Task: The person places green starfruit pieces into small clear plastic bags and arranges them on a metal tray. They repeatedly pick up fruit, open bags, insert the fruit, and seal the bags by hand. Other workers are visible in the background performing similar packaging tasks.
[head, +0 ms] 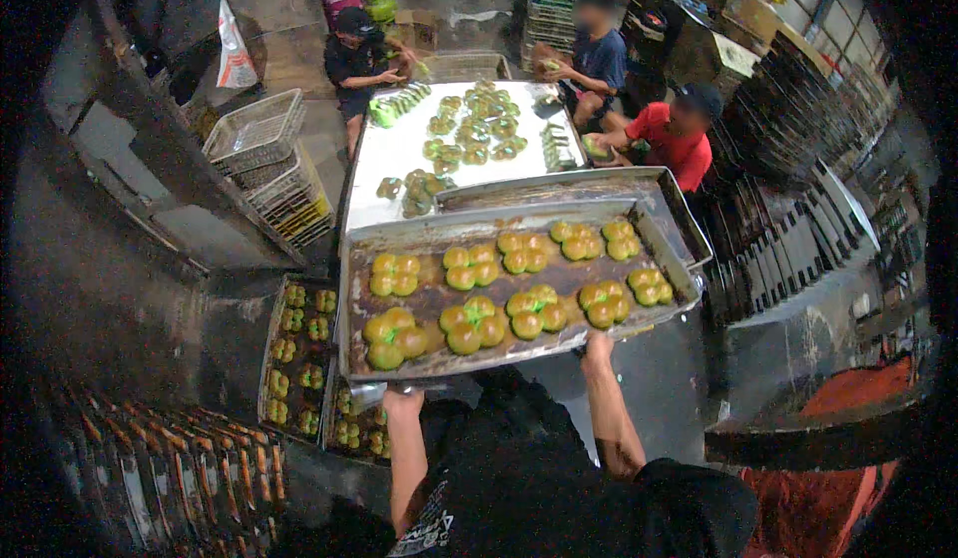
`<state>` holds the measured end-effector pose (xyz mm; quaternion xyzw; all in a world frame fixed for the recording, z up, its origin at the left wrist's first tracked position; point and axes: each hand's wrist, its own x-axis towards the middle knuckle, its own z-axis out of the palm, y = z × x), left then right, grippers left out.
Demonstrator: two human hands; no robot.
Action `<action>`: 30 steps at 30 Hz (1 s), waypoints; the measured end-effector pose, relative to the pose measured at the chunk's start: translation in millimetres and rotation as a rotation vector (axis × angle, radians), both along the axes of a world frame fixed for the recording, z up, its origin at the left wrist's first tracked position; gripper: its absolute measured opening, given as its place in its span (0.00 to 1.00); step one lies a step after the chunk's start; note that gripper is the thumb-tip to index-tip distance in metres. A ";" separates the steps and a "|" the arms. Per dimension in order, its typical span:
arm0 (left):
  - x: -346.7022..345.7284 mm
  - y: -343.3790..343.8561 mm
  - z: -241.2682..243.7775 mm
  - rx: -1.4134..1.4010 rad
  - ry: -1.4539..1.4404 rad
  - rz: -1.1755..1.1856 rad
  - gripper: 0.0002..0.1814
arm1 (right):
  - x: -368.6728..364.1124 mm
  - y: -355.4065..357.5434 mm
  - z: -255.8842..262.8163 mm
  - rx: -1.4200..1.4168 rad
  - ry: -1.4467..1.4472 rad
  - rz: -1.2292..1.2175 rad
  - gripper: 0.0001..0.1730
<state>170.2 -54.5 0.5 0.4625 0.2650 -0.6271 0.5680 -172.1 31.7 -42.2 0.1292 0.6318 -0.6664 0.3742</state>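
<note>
Both my hands grip the near edge of a large metal baking tray, which is slightly tilted. On it lie two rows of green-brown, four-lobed buns, spaced apart. My left hand is at the tray's near left, its fingers hidden beneath the rim. Further right, my right hand holds the same edge from below. Beyond the far rim, a second metal tray rests at the near end of a brightly lit white table. Several buns lie grouped on that table.
Trays of buns lie on the floor at left. Plastic crates are stacked beyond them. Three people, one in a red shirt, sit around the table handling buns. Racks of metal trays stand at right; more trays are at lower left.
</note>
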 end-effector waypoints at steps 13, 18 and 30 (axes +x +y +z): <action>108.9 17.1 -10.7 -0.635 -0.064 -0.687 0.18 | 25.0 -26.6 -85.4 1.071 0.638 0.137 0.37; 97.7 19.3 24.8 -0.669 0.036 -0.893 0.22 | 49.8 -30.4 -39.6 1.230 0.787 0.651 0.39; -31.5 -53.6 -12.4 -0.767 -0.589 -1.743 0.27 | 130.7 12.6 -48.6 0.094 0.453 0.820 0.16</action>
